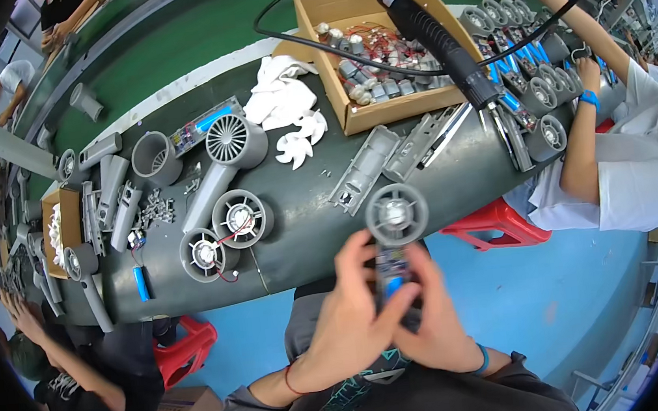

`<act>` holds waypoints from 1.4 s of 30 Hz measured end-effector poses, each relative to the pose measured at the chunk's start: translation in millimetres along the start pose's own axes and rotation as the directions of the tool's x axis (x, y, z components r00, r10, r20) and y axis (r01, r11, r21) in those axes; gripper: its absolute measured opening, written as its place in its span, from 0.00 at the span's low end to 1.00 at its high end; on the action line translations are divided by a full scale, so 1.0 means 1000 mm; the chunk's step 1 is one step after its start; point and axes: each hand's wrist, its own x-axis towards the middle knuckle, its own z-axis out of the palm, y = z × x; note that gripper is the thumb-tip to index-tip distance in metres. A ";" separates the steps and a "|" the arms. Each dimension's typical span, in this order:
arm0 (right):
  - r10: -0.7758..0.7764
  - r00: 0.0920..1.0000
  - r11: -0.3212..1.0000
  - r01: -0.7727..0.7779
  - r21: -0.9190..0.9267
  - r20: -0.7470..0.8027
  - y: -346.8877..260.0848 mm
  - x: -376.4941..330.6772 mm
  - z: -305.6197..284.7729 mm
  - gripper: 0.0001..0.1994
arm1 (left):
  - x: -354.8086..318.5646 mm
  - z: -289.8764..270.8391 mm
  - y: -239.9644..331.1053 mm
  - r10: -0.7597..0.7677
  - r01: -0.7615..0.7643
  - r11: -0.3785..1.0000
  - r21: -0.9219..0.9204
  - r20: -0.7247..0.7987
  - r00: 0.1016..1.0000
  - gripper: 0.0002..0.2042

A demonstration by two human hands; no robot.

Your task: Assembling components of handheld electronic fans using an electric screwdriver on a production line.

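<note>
Close to my body, past the table's front edge, both my hands hold a half-built grey handheld fan (397,215). Its ring head with spokes and a pale motor points away from me; the open handle shows a circuit board and something blue. My left hand (348,318) grips the handle's left side, fingers curled and thumb across the lower part. Against the right side press the fingers of my right hand (438,314); both hands are slightly blurred. Beyond them on the dark table (301,244) lie grey handle shells (365,169). Two ring heads with motors (241,216) sit further left.
An electric screwdriver (432,37) hangs on a black cable before a cardboard box (384,117) of wired motors. White fan blades (303,138) and a white cloth (280,91) lie left of it. Co-workers sit at both sides; a red stool (497,225) stands at right.
</note>
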 end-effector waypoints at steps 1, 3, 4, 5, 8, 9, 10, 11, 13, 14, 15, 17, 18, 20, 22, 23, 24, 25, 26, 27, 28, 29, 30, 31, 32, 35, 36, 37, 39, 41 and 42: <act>0.015 0.986 1.000 -0.018 0.019 0.168 -0.005 0.002 -0.005 0.44 | -0.002 -0.006 -0.005 0.027 -0.025 0.999 0.028 -0.044 0.999 0.36; -0.123 0.951 0.989 0.142 -0.049 0.284 -0.012 0.018 -0.018 0.34 | -0.009 -0.024 -0.013 0.042 -0.036 0.997 0.075 -0.080 0.996 0.32; -0.124 0.914 0.988 0.152 -0.042 0.387 -0.015 0.027 -0.032 0.28 | -0.010 -0.039 -0.004 0.058 -0.051 0.991 0.120 -0.054 0.997 0.30; -0.141 0.959 0.974 0.179 -0.138 0.247 -0.025 0.033 -0.049 0.17 | -0.013 -0.049 -0.006 0.054 -0.044 0.983 0.177 -0.053 0.997 0.28; -0.424 0.864 0.790 0.205 -0.578 -0.272 -0.032 0.111 -0.084 0.12 | -0.018 -0.071 0.008 -0.135 0.138 0.977 0.165 -0.030 0.990 0.24; -0.476 0.832 0.700 0.161 -0.696 -0.286 -0.038 0.150 -0.092 0.17 | -0.020 -0.079 -0.001 -0.030 0.040 0.967 0.251 -0.043 0.999 0.22; -0.603 0.774 0.475 0.154 -0.866 -0.193 -0.028 0.186 -0.109 0.24 | -0.021 -0.080 0.002 -0.038 0.049 0.967 0.251 -0.047 0.998 0.22; -0.400 0.900 0.507 0.060 -0.860 -0.173 -0.024 0.217 -0.118 0.27 | -0.020 -0.081 0.005 0.076 -0.041 0.892 0.449 -0.060 0.995 0.22; -0.134 0.988 0.613 0.026 -0.789 -0.071 0.001 0.266 -0.136 0.32 | -0.020 -0.078 0.009 0.208 -0.134 0.761 0.635 -0.044 0.977 0.21; -0.106 0.994 0.704 0.074 -0.707 -0.002 0.018 0.280 -0.150 0.33 | -0.017 -0.077 0.011 0.208 -0.139 0.762 0.632 -0.036 0.977 0.21; 0.041 0.998 0.813 -0.004 -0.582 0.049 0.016 0.286 -0.156 0.33 | -0.014 -0.077 0.010 0.222 -0.161 0.740 0.653 -0.012 0.975 0.22; 0.122 0.990 0.965 -0.100 -0.244 0.076 0.002 0.280 -0.150 0.21 | -0.010 -0.079 0.003 0.301 -0.233 0.636 0.736 0.040 0.953 0.23; 0.105 0.992 0.993 -0.100 -0.066 0.074 -0.004 0.271 -0.146 0.17 | -0.010 -0.082 0.001 0.301 -0.225 0.647 0.728 0.027 0.953 0.23; 0.052 0.999 0.940 -0.055 0.337 0.018 -0.015 0.251 -0.147 0.12 | -0.011 -0.084 0.001 0.350 -0.265 0.573 0.776 0.060 0.935 0.25; -0.075 0.982 0.638 -0.085 0.765 0.172 -0.033 0.230 -0.149 0.20 | -0.013 -0.075 0.003 0.351 -0.240 0.635 0.734 0.002 0.936 0.28; -0.249 0.929 0.538 -0.104 0.837 0.275 -0.043 0.222 -0.148 0.27 | -0.012 -0.070 0.005 0.344 -0.200 0.631 0.750 -0.039 0.938 0.31; -0.301 0.888 0.480 -0.175 0.860 0.349 -0.049 0.215 -0.144 0.32 | -0.012 -0.065 0.006 0.337 -0.158 0.625 0.765 -0.082 0.938 0.34; -0.334 0.868 0.487 -0.174 0.856 0.367 -0.056 0.204 -0.136 0.34 | -0.006 -0.062 0.000 0.394 -0.176 0.607 0.775 -0.100 0.914 0.38; -0.336 0.873 0.519 -0.140 0.843 0.352 -0.061 0.194 -0.131 0.35 | -0.002 -0.060 -0.002 0.391 -0.174 0.611 0.772 -0.104 0.914 0.38; -0.351 0.867 0.579 -0.097 0.810 0.355 -0.069 0.184 -0.123 0.35 | 0.003 -0.058 -0.003 0.402 -0.153 0.595 0.789 -0.127 0.907 0.37; -0.358 0.864 0.638 -0.051 0.769 0.355 -0.076 0.173 -0.112 0.36 | 0.007 -0.056 -0.005 0.414 -0.140 0.581 0.802 -0.143 0.899 0.35; -0.420 0.877 0.630 0.095 0.771 0.235 -0.074 0.166 -0.100 0.37 | 0.009 -0.054 -0.006 0.419 -0.129 0.593 0.794 -0.168 0.892 0.33; -0.480 0.870 0.613 0.238 0.753 0.116 -0.071 0.162 -0.088 0.38 | 0.010 -0.054 -0.005 0.408 -0.115 0.603 0.790 -0.181 0.895 0.31; -0.541 0.840 0.572 0.327 0.752 0.047 -0.070 0.161 -0.077 0.37 | 0.009 -0.054 -0.005 0.397 -0.113 0.622 0.775 -0.189 0.898 0.30; -0.534 0.843 0.576 0.315 0.754 0.056 -0.068 0.160 -0.071 0.37 | 0.009 -0.055 -0.006 0.386 -0.109 0.643 0.758 -0.198 0.901 0.30; -0.555 0.832 0.541 0.364 0.758 -0.004 -0.063 0.159 -0.053 0.34 | 0.010 -0.057 -0.005 0.361 -0.112 0.680 0.724 -0.198 0.911 0.29; -0.562 0.827 0.531 0.380 0.758 -0.021 -0.062 0.159 -0.048 0.33 | 0.010 -0.057 -0.004 0.355 -0.105 0.691 0.716 -0.209 0.911 0.29; -0.572 0.819 0.516 0.397 0.759 -0.040 -0.061 0.159 -0.043 0.32 | 0.011 -0.057 -0.002 0.347 -0.099 0.693 0.714 -0.209 0.914 0.29; -0.590 0.804 0.489 0.433 0.757 -0.078 -0.061 0.160 -0.034 0.30 | 0.010 -0.056 -0.003 0.327 -0.083 0.699 0.710 -0.215 0.920 0.30; -0.610 0.784 0.460 0.467 0.755 -0.113 -0.061 0.163 -0.028 0.28 | 0.008 -0.056 -0.005 0.327 -0.078 0.711 0.699 -0.231 0.916 0.30; -0.612 0.784 0.464 0.459 0.757 -0.100 -0.062 0.165 -0.028 0.28 | 0.008 -0.056 -0.006 0.331 -0.083 0.714 0.695 -0.231 0.915 0.30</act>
